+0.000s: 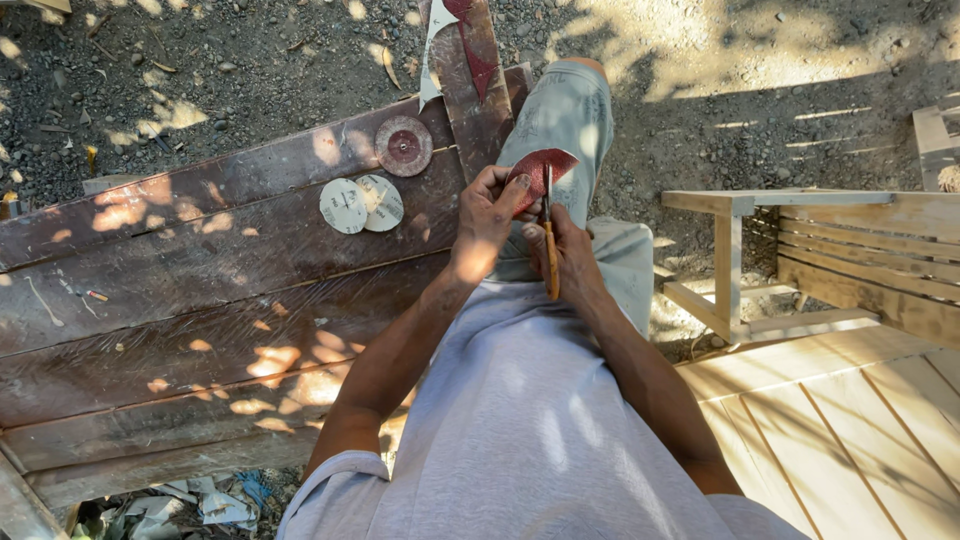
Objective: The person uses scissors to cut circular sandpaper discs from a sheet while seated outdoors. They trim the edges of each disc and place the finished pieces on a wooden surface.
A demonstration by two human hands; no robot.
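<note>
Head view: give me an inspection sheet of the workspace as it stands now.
Surface: dark weathered wooden planks on gravel ground, dappled sunlight.
Job's things: red sandpaper piece in left hand; orange-handled scissors in right hand, blades at the sandpaper.
Clutter: round maroon abrasive disc; two white round discs; red sandpaper offcuts on a plank; crumpled scraps at the bottom left.
Grips: both hands closed on their things.
Cables: nothing seen.
Surroundings: pale slatted wooden furniture on the right.
</note>
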